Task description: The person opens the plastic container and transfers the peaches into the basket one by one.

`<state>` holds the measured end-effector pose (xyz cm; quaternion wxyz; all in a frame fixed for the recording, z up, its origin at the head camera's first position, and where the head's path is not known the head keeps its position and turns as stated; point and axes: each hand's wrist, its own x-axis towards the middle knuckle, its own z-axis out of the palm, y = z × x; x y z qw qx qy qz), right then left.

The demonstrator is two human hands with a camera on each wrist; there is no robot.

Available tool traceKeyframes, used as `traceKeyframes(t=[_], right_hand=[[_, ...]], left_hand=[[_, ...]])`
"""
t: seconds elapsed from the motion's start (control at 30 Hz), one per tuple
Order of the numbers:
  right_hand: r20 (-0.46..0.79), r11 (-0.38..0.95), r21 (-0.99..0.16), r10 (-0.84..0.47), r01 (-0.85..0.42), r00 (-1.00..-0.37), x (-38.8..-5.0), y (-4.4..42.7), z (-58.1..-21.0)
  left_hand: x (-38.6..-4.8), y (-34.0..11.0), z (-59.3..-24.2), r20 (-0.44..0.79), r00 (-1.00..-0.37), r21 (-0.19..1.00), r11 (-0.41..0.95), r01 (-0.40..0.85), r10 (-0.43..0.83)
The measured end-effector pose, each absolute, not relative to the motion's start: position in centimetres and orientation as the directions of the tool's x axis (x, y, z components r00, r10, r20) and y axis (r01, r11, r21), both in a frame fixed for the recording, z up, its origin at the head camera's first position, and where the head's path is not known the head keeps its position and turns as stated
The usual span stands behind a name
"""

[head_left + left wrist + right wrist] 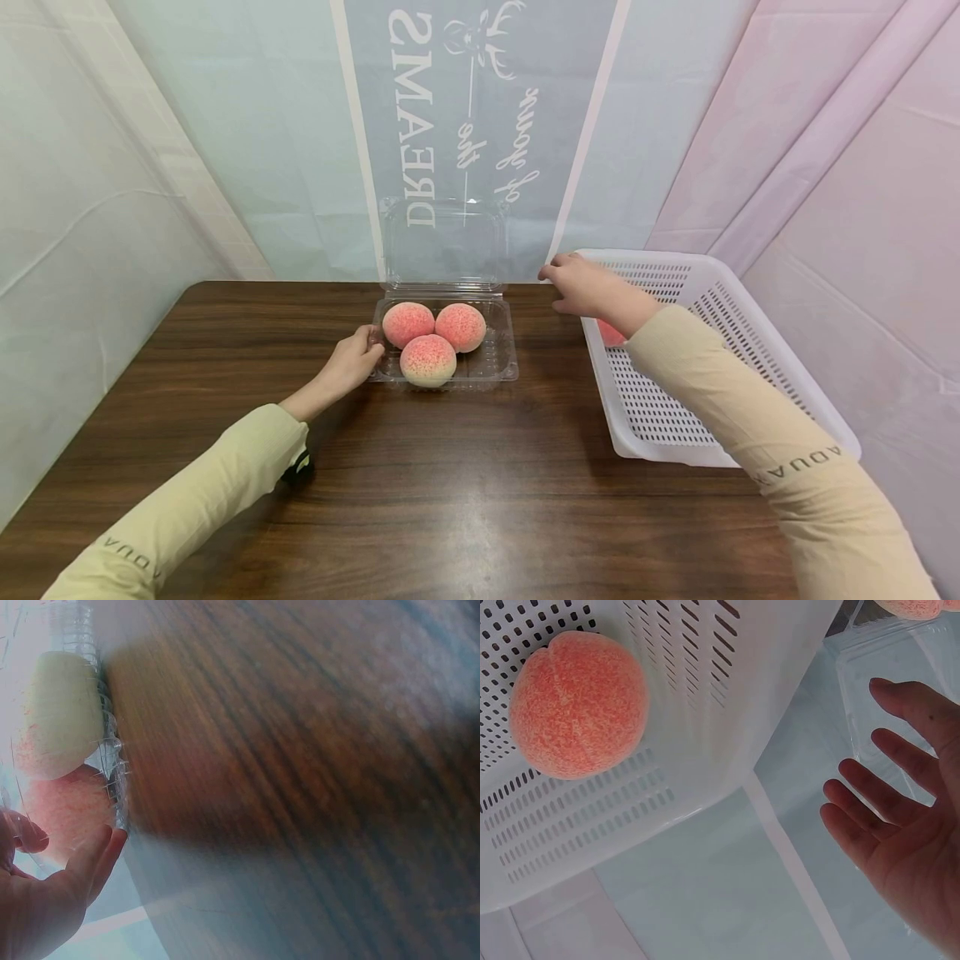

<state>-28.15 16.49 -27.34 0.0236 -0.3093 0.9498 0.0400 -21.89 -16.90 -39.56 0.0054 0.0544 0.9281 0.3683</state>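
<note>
Three pink peaches (427, 361) lie in a clear plastic clamshell box (498, 350), whose lid (442, 242) stands raised at the back. The left hand (348, 362) grips the box's left edge, thumb and fingers on either side of the rim; the left wrist view shows this hand (56, 892) beside two peaches (64, 716). Over the basket's back left corner, the right hand (592, 287) hangs with nothing in it. Its fingers are spread and slightly bent in the right wrist view (907, 795). Another peach (579, 705) lies in the white basket (705, 769).
The white perforated basket (618, 433) stands on the right of the dark wooden table (450, 500), under the right forearm. A printed cloth (480, 108) hangs behind the table, with pale cloth walls at both sides.
</note>
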Motion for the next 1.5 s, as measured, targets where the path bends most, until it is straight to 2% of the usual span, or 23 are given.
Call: traceKeyframes(t=[0.37,0.57,1.23,1.5], right_hand=[[-0.056,0.78,0.076,-0.618,-0.621,-0.784,-27.9,15.6,-27.6],[-0.076,0.793,0.072,-0.601,-0.605,-0.796,-27.9,15.1,-27.7],[-0.054,0.737,0.054,-0.672,-0.674,-0.739,-27.8,13.3,-28.1],[-0.073,0.739,0.057,-0.667,-0.671,-0.741,-27.5,12.7,-28.0]], left_hand=[[-21.9,-16.9,-39.6,0.038,-0.994,0.684,0.722,0.104,0.107],[-21.9,-16.9,-39.7,0.045,-0.993,0.684,0.721,0.108,0.106],[-22.0,-17.0,-39.8,0.026,-0.993,0.689,0.718,0.101,0.115],[-22.0,-17.0,-39.8,0.025,-0.993,0.686,0.721,0.1,0.113]])
